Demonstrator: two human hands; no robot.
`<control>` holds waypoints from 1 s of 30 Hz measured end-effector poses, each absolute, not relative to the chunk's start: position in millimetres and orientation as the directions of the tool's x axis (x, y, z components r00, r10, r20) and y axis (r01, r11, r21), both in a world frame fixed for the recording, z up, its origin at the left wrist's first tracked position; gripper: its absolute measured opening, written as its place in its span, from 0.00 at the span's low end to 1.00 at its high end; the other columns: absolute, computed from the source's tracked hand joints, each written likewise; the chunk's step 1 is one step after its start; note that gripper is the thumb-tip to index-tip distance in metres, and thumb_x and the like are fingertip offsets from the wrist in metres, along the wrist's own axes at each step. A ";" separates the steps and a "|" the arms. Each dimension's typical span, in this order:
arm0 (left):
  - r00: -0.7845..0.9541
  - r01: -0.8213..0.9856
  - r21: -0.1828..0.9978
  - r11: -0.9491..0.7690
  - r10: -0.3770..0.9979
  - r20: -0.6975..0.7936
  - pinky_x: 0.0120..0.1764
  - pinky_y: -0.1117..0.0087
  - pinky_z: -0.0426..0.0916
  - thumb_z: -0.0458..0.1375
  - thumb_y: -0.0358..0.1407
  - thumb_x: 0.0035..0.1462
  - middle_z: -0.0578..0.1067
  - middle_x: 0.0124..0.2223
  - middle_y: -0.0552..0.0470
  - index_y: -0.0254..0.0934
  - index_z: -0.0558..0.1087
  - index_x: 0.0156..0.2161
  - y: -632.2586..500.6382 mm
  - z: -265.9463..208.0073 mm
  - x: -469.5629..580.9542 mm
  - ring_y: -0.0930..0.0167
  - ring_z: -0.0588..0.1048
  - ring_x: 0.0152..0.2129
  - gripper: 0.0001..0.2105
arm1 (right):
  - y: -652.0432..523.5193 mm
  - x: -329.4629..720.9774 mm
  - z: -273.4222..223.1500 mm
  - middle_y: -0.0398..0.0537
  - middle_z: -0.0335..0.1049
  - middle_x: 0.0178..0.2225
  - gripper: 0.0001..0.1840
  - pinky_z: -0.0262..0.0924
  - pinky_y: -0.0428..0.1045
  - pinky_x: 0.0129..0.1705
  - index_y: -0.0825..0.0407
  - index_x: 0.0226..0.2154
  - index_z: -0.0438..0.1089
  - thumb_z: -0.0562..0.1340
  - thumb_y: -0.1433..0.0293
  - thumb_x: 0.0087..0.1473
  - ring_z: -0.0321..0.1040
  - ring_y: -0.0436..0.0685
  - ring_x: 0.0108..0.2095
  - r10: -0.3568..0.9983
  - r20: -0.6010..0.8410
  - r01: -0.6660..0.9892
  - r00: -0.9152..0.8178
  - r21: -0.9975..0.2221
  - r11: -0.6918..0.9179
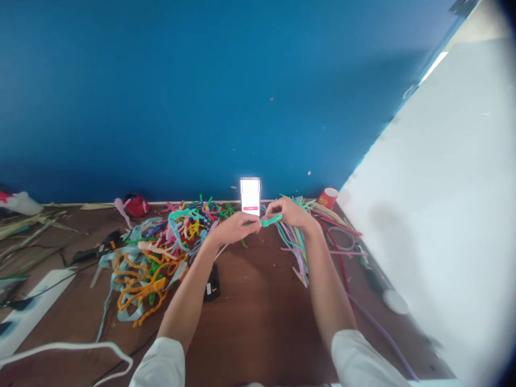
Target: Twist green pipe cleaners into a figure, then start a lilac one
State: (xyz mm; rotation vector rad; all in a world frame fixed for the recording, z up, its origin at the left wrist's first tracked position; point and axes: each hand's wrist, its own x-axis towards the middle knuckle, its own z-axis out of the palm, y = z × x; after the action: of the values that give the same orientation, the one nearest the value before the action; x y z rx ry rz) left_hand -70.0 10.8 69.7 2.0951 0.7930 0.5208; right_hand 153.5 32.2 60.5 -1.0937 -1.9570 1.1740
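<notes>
Over the middle of the brown table, my two hands meet at a green pipe cleaner (pixel 272 220). My left hand (pixel 237 228) pinches its left end between thumb and fingers. From the other side, my right hand (pixel 288 212) has its fingers closed on the same folded, fuzzy piece. A short green tip hangs below my left hand. Right behind the hands stands a phone (pixel 250 194) with a lit white screen. To the left spreads a tangled heap of colourful pipe cleaners (pixel 193 228); straight pastel pipe cleaners (pixel 296 242) lie beneath my right forearm.
Orange pipe cleaners (pixel 151 285) lie at the left front. A black glue gun (pixel 99 248), a white power strip (pixel 38 306) and cables are further left. A small black box (pixel 212 282) sits by my left forearm. A red paper cup (pixel 328 198) stands near the white wall (pixel 443 188).
</notes>
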 end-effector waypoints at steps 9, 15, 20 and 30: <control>0.507 0.621 0.627 -0.471 0.851 0.137 0.28 0.72 0.53 0.51 0.36 0.58 0.69 0.22 0.54 0.35 0.68 0.23 16.3 51.7 -62.3 0.74 0.63 0.22 0.14 | 30.5 153.7 62.2 0.44 0.71 0.27 0.15 0.54 0.49 0.33 0.53 0.30 0.76 0.61 0.60 0.55 0.62 0.51 0.29 0.867 0.132 0.410 -0.480 -0.840 0.355; 0.355 0.599 0.685 -0.415 0.904 0.237 0.31 0.73 0.55 0.45 0.36 0.63 0.67 0.26 0.54 0.35 0.68 0.29 18.7 52.9 -57.2 0.73 0.65 0.26 0.14 | 25.8 145.7 65.1 0.45 0.73 0.29 0.11 0.55 0.48 0.34 0.52 0.30 0.78 0.62 0.64 0.54 0.65 0.53 0.31 0.836 0.142 0.405 -0.529 -0.824 0.396; 0.415 0.280 0.906 -0.316 0.891 0.183 0.26 0.73 0.50 0.49 0.41 0.63 0.55 0.21 0.59 0.36 0.66 0.29 14.2 57.2 -58.9 0.76 0.55 0.20 0.14 | 30.6 149.9 60.5 0.42 0.69 0.22 0.12 0.54 0.47 0.30 0.53 0.29 0.78 0.63 0.63 0.53 0.62 0.50 0.25 0.831 0.052 0.410 -0.554 -0.851 0.327; 0.701 0.495 0.724 -0.481 0.713 -0.005 0.27 0.72 0.53 0.52 0.36 0.57 0.67 0.22 0.55 0.35 0.68 0.23 8.8 62.6 -62.3 0.75 0.63 0.21 0.13 | 36.3 157.8 57.4 0.45 0.73 0.28 0.13 0.55 0.49 0.34 0.53 0.28 0.78 0.65 0.60 0.50 0.65 0.54 0.31 0.832 0.055 0.440 -0.553 -0.828 0.347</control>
State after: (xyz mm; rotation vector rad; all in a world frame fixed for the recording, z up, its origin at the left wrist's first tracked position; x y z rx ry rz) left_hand -62.3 8.8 62.6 2.1806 0.9169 0.3862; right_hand 157.8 36.3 57.4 -1.1080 -2.1416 1.0998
